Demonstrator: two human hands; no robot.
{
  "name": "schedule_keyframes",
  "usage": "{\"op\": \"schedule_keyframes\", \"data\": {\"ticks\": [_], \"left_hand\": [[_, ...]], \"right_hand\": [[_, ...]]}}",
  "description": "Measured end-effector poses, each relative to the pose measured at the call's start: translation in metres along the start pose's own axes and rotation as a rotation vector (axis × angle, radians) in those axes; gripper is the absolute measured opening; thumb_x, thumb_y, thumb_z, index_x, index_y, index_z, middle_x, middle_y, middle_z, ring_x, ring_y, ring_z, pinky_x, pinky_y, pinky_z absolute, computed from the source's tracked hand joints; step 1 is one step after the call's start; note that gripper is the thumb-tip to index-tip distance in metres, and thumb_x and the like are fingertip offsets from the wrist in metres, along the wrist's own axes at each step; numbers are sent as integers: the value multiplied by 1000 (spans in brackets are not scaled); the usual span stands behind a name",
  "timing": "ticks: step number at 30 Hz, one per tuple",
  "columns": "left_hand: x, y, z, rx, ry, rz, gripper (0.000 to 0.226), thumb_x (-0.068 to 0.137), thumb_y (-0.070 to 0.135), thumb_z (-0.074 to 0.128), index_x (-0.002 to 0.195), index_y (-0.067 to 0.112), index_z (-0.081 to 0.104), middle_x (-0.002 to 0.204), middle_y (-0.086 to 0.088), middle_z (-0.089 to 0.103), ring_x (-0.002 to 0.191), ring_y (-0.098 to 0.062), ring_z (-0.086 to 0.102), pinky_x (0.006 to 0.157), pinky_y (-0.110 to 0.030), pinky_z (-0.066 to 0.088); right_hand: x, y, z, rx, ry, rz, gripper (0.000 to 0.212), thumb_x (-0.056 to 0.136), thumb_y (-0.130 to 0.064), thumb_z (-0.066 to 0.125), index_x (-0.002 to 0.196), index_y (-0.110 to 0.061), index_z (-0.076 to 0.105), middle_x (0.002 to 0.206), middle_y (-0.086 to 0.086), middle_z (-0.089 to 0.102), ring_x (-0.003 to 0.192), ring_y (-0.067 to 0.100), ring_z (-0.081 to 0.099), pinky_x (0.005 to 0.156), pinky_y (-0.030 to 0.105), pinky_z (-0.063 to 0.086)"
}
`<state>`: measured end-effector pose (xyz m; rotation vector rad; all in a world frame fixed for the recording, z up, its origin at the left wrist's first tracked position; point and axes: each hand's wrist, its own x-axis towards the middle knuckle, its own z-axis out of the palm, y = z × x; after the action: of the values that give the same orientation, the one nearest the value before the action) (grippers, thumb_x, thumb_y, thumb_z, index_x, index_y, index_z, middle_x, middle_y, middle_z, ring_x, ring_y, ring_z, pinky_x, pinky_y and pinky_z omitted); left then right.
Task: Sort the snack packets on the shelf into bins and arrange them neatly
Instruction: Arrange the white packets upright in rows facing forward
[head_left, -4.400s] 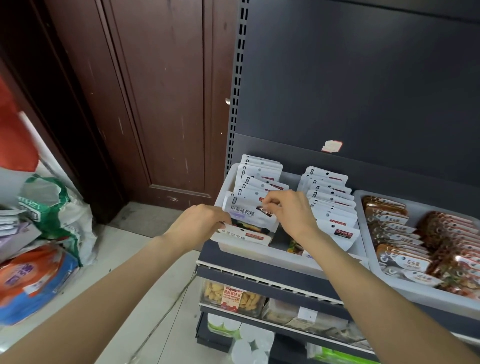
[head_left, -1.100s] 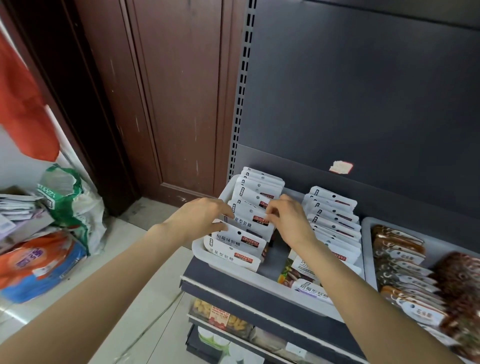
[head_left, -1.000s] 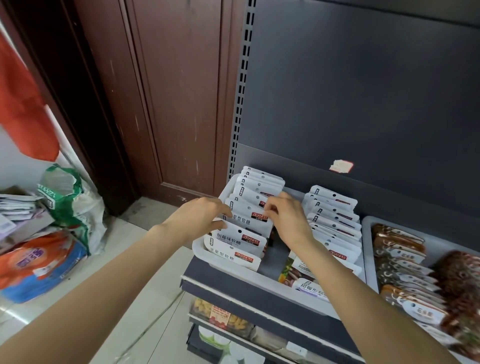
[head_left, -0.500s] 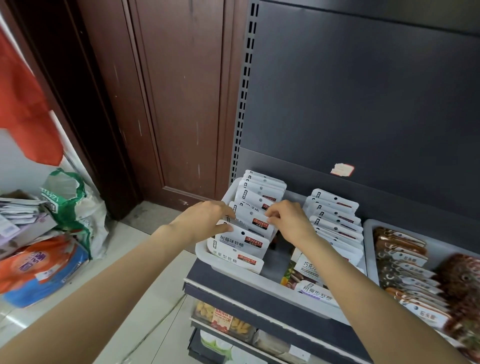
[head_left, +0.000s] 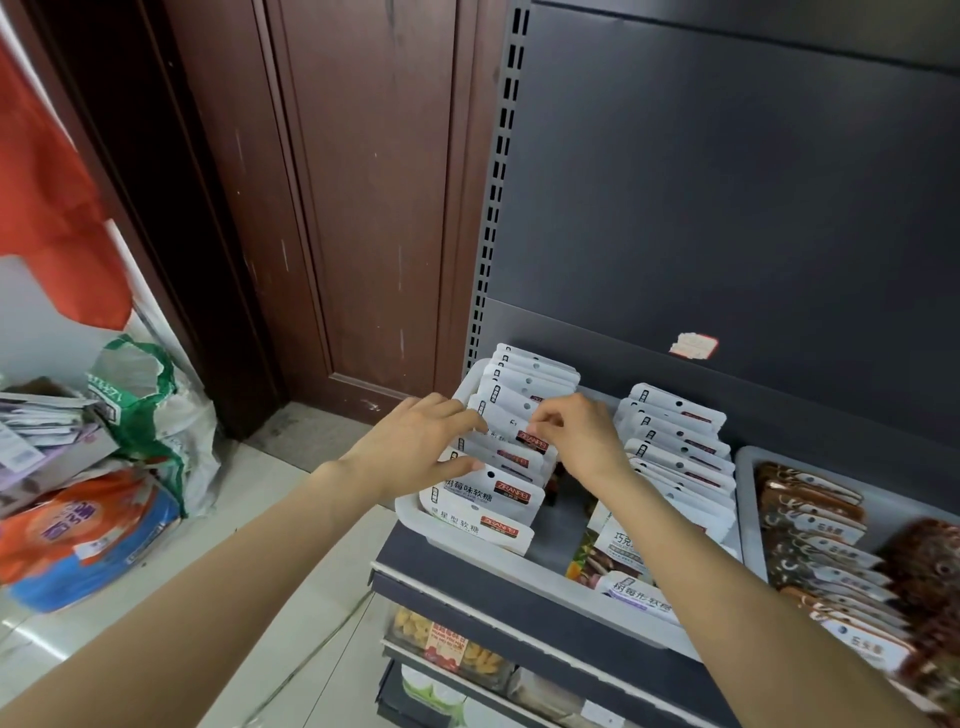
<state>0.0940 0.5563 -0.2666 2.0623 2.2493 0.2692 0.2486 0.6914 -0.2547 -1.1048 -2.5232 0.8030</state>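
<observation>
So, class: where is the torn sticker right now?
The torn sticker is on the dark shelf back panel, upper right in the head view, above the white packets' bin.
</observation>
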Motion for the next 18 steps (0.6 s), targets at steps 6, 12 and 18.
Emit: {"op": "schedule_keyframes", "data": {"ticks": [6,12,18], "left_hand": [[6,4,-1,90,41,10,51,92,51,50,138,30,48,121,3,45,108,-13,39,91,-26,34],[4,-1,-1,-30,-99,64,35,97,39,50,130,29,58,139,7,47,123,-14,46,102,-31,40],[-4,-1,-3,-58,-115,20,32,97,37,51,127,30,60,126,9,61,113,-12,56,93,-29,46]], "right_hand": [[-7,-12,-1,13,-210,-114,14,87,-21,66,95,-12,74,94,0,70,87,13,62,72,18,46],[-7,18,-23,-53,121,-27,18,91,-14,62,106,-14,70,104,-1,62,87,7,52,78,17,37],[-12,22,1,-203,-19,-64,26,86,-27,68,111,-18,67,115,-6,54,105,14,52,84,31,46]]}}
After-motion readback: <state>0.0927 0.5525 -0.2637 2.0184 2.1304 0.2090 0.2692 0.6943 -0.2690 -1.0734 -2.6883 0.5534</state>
